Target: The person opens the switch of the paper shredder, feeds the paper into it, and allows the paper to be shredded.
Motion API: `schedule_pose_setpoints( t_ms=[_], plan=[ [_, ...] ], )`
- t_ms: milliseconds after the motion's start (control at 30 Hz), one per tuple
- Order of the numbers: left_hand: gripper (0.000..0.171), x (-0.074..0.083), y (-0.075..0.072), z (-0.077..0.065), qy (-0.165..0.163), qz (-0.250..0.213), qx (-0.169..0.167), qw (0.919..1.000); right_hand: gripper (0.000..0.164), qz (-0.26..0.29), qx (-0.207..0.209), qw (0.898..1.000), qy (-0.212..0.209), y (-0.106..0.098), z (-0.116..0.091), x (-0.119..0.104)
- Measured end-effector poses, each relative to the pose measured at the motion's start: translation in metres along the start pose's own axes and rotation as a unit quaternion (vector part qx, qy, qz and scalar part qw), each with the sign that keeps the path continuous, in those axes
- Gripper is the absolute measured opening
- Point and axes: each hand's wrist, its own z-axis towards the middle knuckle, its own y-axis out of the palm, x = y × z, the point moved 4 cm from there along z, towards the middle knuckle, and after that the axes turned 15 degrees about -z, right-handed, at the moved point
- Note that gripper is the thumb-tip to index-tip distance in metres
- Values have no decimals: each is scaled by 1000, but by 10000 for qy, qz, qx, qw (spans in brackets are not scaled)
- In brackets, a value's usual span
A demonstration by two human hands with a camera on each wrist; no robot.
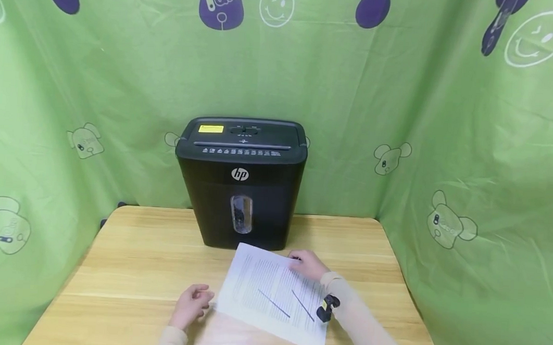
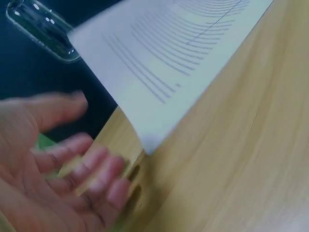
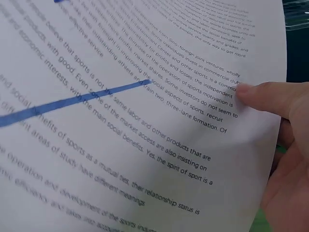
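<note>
A printed sheet of paper (image 1: 270,297) with two dark blue strokes hangs tilted over the table, in front of a black HP paper shredder (image 1: 266,193). My right hand (image 1: 310,265) pinches its edge, thumb on the printed face and the other fingers behind, as the right wrist view shows for the hand (image 3: 294,140). Just left of the paper is my left hand (image 1: 192,306). In the left wrist view that hand (image 2: 58,169) has loosely bent fingers and holds nothing, apart from the paper's corner (image 2: 148,145). The shredder's slot (image 1: 242,145) shows on top.
The shredder stands at the back of a light wooden table (image 1: 136,259). Green patterned curtains (image 1: 121,81) hang behind and on both sides. A small black device (image 1: 328,308) is strapped to the right wrist.
</note>
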Motion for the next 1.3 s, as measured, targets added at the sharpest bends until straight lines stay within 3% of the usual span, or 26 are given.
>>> schedule_pose_setpoints(
  t_ms=[133,267,533,700,900,1100,1200,1300],
  plan=[
    [57,9,1,3,344,-293,-63,9990,5,238,288,9990,-245,-18,-6,-3],
    [63,16,2,4,628,-411,-56,9972,8,432,468,9978,-206,-33,-12,-4],
    [68,22,3,4,701,-594,-12,9958,12,1188,695,9904,112,-60,-25,-6],
    [65,31,20,6,1086,-629,-485,9909,13,1660,820,9823,275,-73,-29,-11],
    [56,39,48,3,1434,-648,-965,9828,16,2213,888,9711,143,-93,-33,-42],
    [48,48,62,0,1308,-974,-938,9821,19,2771,1112,9538,322,-97,-33,-54],
    [42,55,62,0,1291,-1249,-719,9811,21,3000,1215,9454,378,-89,-29,-51],
    [35,66,59,-2,1483,-1363,-380,9788,21,3039,1261,9433,433,-83,-24,-46]
  ],
)
